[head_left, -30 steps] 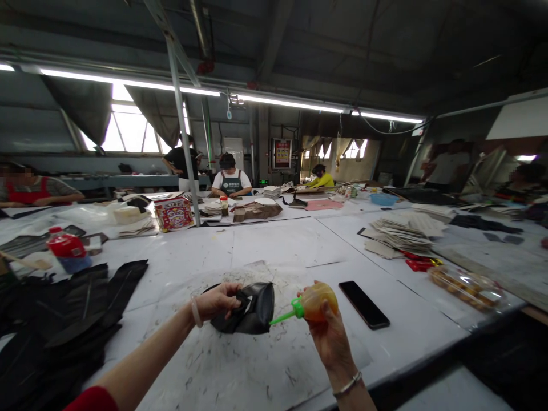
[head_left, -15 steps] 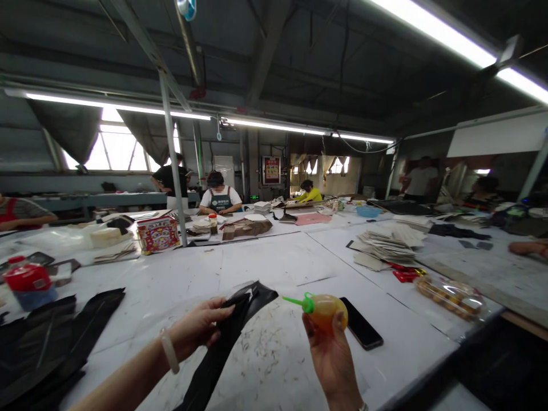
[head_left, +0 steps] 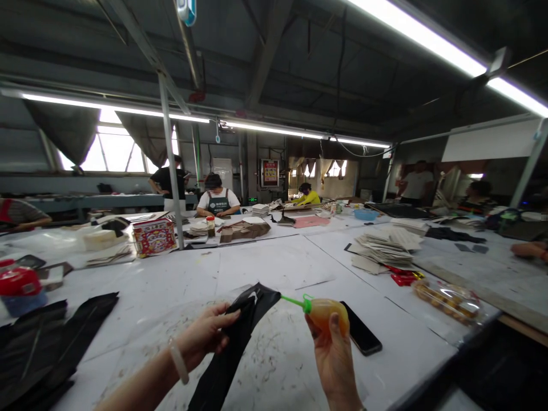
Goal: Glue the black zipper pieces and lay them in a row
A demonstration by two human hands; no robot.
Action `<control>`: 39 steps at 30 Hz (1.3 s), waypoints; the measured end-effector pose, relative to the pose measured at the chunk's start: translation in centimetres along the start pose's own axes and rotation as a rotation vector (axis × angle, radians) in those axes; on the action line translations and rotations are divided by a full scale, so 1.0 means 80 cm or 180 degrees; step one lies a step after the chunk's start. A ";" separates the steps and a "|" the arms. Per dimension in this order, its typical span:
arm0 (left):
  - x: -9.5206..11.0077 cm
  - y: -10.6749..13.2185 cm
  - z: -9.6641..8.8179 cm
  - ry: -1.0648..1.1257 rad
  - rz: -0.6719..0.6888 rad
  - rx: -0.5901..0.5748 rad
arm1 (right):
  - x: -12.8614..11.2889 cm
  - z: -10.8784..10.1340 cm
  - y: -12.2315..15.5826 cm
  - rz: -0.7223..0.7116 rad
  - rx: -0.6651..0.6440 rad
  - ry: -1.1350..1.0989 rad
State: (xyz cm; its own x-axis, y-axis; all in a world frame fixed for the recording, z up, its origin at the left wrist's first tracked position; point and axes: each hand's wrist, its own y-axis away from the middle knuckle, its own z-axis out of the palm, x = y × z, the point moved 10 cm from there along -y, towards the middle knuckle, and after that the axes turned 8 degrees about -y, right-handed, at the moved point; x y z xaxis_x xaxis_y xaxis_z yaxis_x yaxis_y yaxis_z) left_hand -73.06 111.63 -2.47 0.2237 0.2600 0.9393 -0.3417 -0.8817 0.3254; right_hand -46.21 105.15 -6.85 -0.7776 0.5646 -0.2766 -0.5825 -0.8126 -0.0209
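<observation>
My left hand [head_left: 209, 328] pinches a long strip of black material [head_left: 229, 357], leather or fabric, which hangs down toward me over the white table. Its upper end is folded, with a small pale bit showing in the fold. In my right hand [head_left: 334, 354] is a squeeze bottle [head_left: 327, 315] of amber liquid, lying sideways with its green nozzle [head_left: 295, 301] pointing left. The nozzle tip meets, or nearly meets, the right corner of the black piece. Beside the bottle a black phone [head_left: 362, 330] lies on the table.
More black pieces [head_left: 55, 342] lie at the left, near a red-capped container [head_left: 21, 288]. Rightward are stacked grey sheets [head_left: 385, 246], a red-handled tool [head_left: 405, 277] and a clear pack of food [head_left: 447, 299]. A metal post [head_left: 172, 165] rises beside a patterned box [head_left: 153, 236]. Co-workers sit beyond.
My left hand and the black strip have shifted slightly right. The nozzle tip, apart from the black corner before, is now at it. Both hands keep their holds.
</observation>
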 end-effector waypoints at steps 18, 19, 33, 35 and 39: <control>-0.011 -0.012 0.003 0.0068 0.0069 0.0126 | -0.015 0.012 0.016 -0.0372 -0.0175 0.0732; -0.011 -0.012 0.003 0.0081 0.0062 0.0142 | -0.015 0.012 0.017 -0.0397 -0.0182 0.0781; -0.016 -0.018 0.001 0.0045 0.0001 0.0286 | -0.017 0.024 0.030 -0.0553 -0.0329 0.1367; -0.015 -0.019 0.002 0.0040 -0.0002 0.0318 | -0.015 0.022 0.030 -0.0533 -0.0384 0.1462; -0.015 -0.021 0.001 0.0037 -0.0010 0.0348 | -0.007 0.017 0.029 -0.0385 -0.0343 0.1405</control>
State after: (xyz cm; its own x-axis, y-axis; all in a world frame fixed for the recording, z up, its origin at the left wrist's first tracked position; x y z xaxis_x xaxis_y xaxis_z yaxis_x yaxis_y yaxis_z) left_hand -72.70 112.75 -4.12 0.2136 0.2668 0.9398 -0.2391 -0.9184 0.3151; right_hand -47.47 103.12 -5.45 -0.5171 0.5596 -0.6476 -0.6167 -0.7683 -0.1714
